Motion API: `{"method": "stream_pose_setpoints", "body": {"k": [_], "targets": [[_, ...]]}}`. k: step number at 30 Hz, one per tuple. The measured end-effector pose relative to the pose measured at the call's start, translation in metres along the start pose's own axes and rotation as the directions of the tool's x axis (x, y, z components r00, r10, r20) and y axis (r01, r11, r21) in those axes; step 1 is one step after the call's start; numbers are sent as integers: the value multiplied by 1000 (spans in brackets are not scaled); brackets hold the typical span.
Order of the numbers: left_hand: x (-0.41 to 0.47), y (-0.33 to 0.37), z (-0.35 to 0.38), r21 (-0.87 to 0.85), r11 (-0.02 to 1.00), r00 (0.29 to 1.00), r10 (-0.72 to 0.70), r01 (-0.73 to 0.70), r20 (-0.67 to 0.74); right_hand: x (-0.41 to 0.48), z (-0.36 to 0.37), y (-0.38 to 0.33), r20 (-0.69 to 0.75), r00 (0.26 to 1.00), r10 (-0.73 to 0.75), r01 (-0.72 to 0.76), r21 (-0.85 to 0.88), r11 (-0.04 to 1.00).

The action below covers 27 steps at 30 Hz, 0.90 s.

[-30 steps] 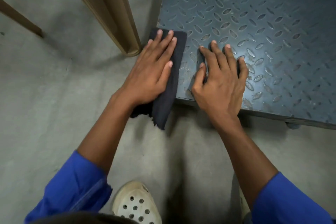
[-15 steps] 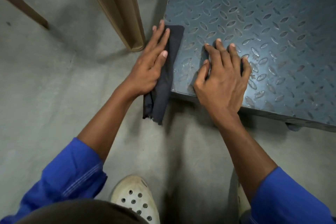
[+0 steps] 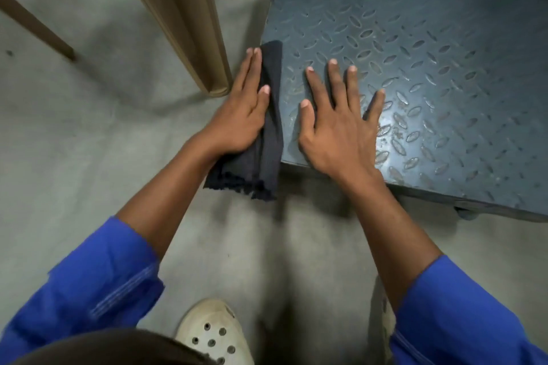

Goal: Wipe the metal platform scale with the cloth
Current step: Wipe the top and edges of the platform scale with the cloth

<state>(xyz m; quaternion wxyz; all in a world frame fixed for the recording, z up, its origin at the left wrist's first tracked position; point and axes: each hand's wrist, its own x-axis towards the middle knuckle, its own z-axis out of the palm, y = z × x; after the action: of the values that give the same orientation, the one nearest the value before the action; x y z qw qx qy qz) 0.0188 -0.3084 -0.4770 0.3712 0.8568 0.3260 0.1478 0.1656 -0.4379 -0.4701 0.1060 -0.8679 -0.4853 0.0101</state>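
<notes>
At ten o'clock of the view a wooden leg was seen standing on the concrete floor, near the scale's left edge. At its four o'clock the left hand was laid, fingers straight and together, on the dark cloth. The cloth was pressed against the left side edge of the metal platform scale, with its frayed end trailing past the front corner toward six o'clock. At three o'clock of the cloth the right hand was spread flat on the tread plate, fingers apart, with nothing held. The step in hand was judged to be the wiping of the left rim; how much of the top had been wiped could not be told. For the next move, the cloth would need to be carried over the edge toward two o'clock, with even pressure applied across the raised tread, where the fabric could be snagged.
</notes>
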Motion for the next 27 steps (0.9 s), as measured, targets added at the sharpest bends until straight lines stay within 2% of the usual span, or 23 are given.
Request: {"method": "stream_pose_setpoints", "body": {"k": [5, 10, 13, 18, 22, 25, 27], "targets": [[73, 5, -8, -20, 999, 999, -41, 41, 33, 45, -1, 9, 28, 999, -22, 22, 11, 1000], [20, 10, 1, 109, 992, 998, -63, 63, -4, 54, -3, 4, 32, 999, -1, 0, 36, 999], [7, 12, 2, 144, 987, 997, -76, 71, 29, 53, -2, 1, 34, 999, 18, -19, 30, 999], [76, 14, -13, 182, 979, 993, -102, 88, 67, 71, 2, -6, 18, 998, 54, -55, 41, 998], [101, 22, -8, 200, 970, 988, -151, 142, 32, 116, 2, -1, 57, 997, 60, -62, 43, 997], [80, 17, 1, 302, 952, 995, -78, 56, 60, 133, 6, 1, 30, 997, 70, -72, 63, 995], [84, 10, 0, 293, 956, 999, -28, 15, 40, 133, 8, -2, -15, 997, 82, -81, 68, 994]]}}
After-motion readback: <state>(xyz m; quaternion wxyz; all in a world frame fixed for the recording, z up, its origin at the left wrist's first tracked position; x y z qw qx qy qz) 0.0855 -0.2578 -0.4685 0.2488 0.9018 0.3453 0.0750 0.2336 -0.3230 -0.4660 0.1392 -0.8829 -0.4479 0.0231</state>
